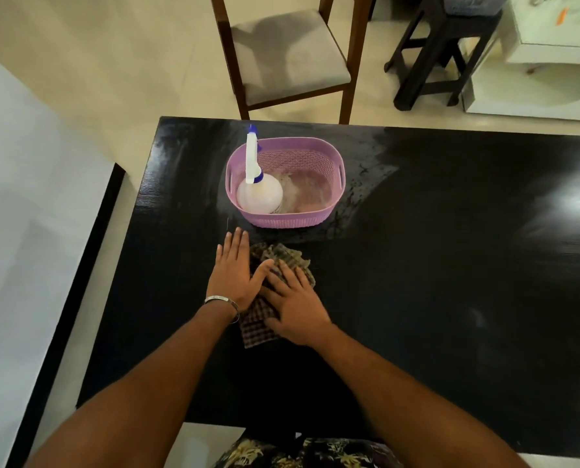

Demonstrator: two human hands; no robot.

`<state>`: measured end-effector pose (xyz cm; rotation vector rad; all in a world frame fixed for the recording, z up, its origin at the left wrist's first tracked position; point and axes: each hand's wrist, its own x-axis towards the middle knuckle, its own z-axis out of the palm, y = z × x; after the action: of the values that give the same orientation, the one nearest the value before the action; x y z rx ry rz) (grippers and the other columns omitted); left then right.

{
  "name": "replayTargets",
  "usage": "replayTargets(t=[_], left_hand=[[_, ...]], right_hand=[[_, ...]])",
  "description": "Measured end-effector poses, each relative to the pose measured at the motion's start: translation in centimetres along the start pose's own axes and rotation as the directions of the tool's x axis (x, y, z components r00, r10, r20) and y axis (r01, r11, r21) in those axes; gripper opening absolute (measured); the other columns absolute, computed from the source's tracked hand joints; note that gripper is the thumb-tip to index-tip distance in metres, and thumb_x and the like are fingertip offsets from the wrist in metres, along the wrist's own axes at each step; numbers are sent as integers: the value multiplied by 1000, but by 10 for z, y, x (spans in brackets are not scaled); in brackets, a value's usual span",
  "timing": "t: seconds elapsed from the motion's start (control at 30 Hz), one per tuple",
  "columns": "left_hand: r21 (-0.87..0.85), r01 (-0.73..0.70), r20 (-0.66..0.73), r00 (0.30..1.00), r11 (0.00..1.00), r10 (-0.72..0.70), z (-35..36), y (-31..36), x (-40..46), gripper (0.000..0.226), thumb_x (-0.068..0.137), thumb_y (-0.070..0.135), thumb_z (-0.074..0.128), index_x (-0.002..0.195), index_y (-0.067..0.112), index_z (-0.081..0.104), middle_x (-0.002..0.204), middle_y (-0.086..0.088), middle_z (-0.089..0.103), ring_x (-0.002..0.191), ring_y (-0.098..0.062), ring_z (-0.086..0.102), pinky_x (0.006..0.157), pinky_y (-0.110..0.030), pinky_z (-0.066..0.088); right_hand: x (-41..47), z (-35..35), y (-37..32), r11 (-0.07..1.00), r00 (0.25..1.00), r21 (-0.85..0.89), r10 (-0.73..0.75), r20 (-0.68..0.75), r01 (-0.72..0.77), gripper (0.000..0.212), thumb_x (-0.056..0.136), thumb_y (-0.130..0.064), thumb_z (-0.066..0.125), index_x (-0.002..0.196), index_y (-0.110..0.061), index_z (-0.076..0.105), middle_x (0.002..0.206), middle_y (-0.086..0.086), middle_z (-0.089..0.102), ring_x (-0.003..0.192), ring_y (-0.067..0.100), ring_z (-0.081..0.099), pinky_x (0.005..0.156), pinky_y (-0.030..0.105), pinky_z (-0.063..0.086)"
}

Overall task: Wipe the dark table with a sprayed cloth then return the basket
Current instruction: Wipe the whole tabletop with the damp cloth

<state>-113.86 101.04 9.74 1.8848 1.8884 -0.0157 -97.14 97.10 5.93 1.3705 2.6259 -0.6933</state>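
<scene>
Both hands, left [234, 269] and right [295, 303], press flat on the checked cloth [258, 324].

A glossy black rectangular wooden table [450, 265] shows streaky smears near its far edge. On it lies a crumpled brown-and-white checked cloth [260, 327], spread flat towards the near side. Just beyond the cloth stands a lilac woven-pattern plastic basket [319, 160], upright, holding a white spray bottle [259, 194] with blue trim.
</scene>
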Motion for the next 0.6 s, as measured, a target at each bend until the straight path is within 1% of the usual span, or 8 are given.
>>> replayTargets(t=[0.07, 0.13, 0.2, 0.33, 0.43, 0.47, 0.53, 0.6], left_hand=[[-17, -16, -25, 1000, 1000, 16, 0, 0, -1, 96, 84, 77, 6, 154, 11, 1, 162, -6, -3, 149, -19, -10, 120, -34, -8], [-20, -11, -23, 1000, 1000, 10, -1, 3, -1, 95, 84, 76, 5, 154, 12, 0, 162, -5, -4, 149, -19, -10, 120, -35, -7], [-16, 2, -12, 1000, 1000, -2, -3, 6, -3, 96, 81, 76, 3, 154, 14, -1, 162, -4, -5, 149, -18, -10, 121, -36, -5], [-19, 13, -14, 1000, 1000, -14, -4, 2, -10, 97, 79, 76, 3, 154, 15, 0, 162, -4, -5, 149, -18, -10, 121, -37, -4], [-25, 34, -20, 999, 999, -35, -6, -6, -17, 97, 79, 76, 4, 154, 15, 1, 162, -4, -4, 149, -19, -9, 121, -38, -3], [-30, 41, -26, 999, 999, -41, -6, -9, -18, 96, 80, 76, 4, 154, 14, 1, 162, -4, -4, 149, -19, -9, 121, -38, -3], [-34, 50, -43, 998, 998, -52, -6, -14, -23, 95, 81, 75, 6, 154, 14, 2, 162, -4, -3, 149, -19, -8, 121, -38, -2], [-45, 52, -53, 997, 998, -54, -5, -20, -26, 94, 82, 74, 7, 154, 13, 3, 162, -4, -3, 149, -19, -8, 121, -38, -3]], right_hand=[[-16, -4, 30, 998, 998, -33, 53, -26, -54, 80, 81, -53, 50, 155, -40, 23, 166, -4, 15, 152, 32, 7, 122, 54, 2], [-38, -13, 68, 969, 964, 27, 249, -92, -248, 79, 78, -54, 46, 154, -40, 27, 164, -2, 24, 152, 32, 12, 122, 56, 9], [-65, -22, 113, 886, 874, 82, 463, -148, -456, 76, 81, -52, 46, 154, -38, 30, 164, 0, 25, 152, 31, 13, 122, 53, 8], [-108, -44, 188, 567, 547, 225, 824, -150, -793, 70, 96, -45, 50, 158, -37, 18, 167, 0, 9, 152, 37, 4, 122, 55, 5], [-98, -48, 184, 296, 301, 356, 953, -41, -886, 67, 99, -48, 41, 159, -35, 14, 168, 1, 2, 152, 40, -4, 121, 56, -1], [-86, -45, 169, 266, 269, 387, 962, -48, -883, 66, 99, -46, 41, 159, -33, 15, 168, 3, 2, 151, 42, -5, 120, 57, -1], [-58, -33, 121, 379, 349, 408, 925, -149, -831, 66, 94, -41, 43, 157, -30, 26, 167, 7, 11, 150, 47, 0, 118, 61, 2], [-33, -17, 61, 602, 569, 333, 797, -202, -726, 71, 84, -41, 44, 154, -29, 35, 164, 10, 21, 148, 48, 8, 116, 64, 4]])
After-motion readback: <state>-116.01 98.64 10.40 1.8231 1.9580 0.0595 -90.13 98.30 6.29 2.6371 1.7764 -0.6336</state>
